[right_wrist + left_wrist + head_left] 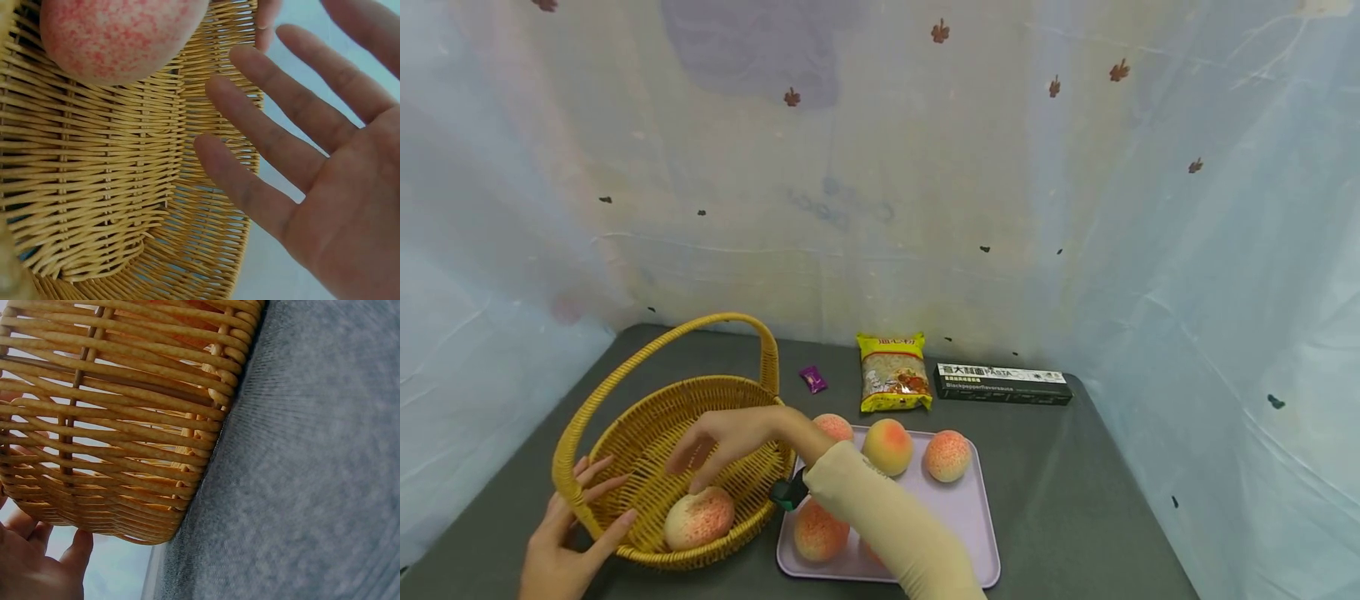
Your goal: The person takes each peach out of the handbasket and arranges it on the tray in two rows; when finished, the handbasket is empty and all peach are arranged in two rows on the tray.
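Note:
A yellow wicker basket with a tall arched handle stands at the left. My left hand grips its left rim near the handle's foot, some fingers over the edge. From low down, the left wrist view shows the woven wall with that hand against it. One peach, cream and speckled red, lies inside near the front. Over it reaches my right hand, holding nothing. In the right wrist view its fingers are spread and apart from the peach.
A lilac tray beside the basket bears several peaches, partly hidden by my right sleeve. Behind are a purple candy, a yellow food packet and a black pasta box. Pale plastic sheeting encloses the grey table.

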Demonstrator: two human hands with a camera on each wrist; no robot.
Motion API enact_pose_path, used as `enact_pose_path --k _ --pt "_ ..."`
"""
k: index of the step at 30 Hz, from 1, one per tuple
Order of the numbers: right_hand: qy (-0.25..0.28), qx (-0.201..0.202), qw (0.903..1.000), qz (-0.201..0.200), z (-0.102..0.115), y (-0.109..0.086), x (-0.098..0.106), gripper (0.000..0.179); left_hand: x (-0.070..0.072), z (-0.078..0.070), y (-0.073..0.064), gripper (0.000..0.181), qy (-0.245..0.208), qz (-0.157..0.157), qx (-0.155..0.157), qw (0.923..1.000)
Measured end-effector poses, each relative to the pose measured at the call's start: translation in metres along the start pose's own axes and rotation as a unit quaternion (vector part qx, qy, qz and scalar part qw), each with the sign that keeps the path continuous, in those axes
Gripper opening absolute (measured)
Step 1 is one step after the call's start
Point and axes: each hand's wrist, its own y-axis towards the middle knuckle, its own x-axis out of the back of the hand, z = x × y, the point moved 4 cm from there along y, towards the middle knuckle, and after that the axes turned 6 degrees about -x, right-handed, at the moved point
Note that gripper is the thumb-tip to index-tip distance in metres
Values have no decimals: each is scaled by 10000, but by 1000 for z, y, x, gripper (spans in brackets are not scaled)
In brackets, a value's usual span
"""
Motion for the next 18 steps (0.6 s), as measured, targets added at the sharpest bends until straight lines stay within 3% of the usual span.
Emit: enact_pose_path --k 7,18 --pt "8 -221 9988 439 -5 14 -5 45 1 2 -1 47 29 34 100 9999" --pt "-382 -310 9959 758 -7 20 -10 49 0 -1 0 46 10 62 -85 9999"
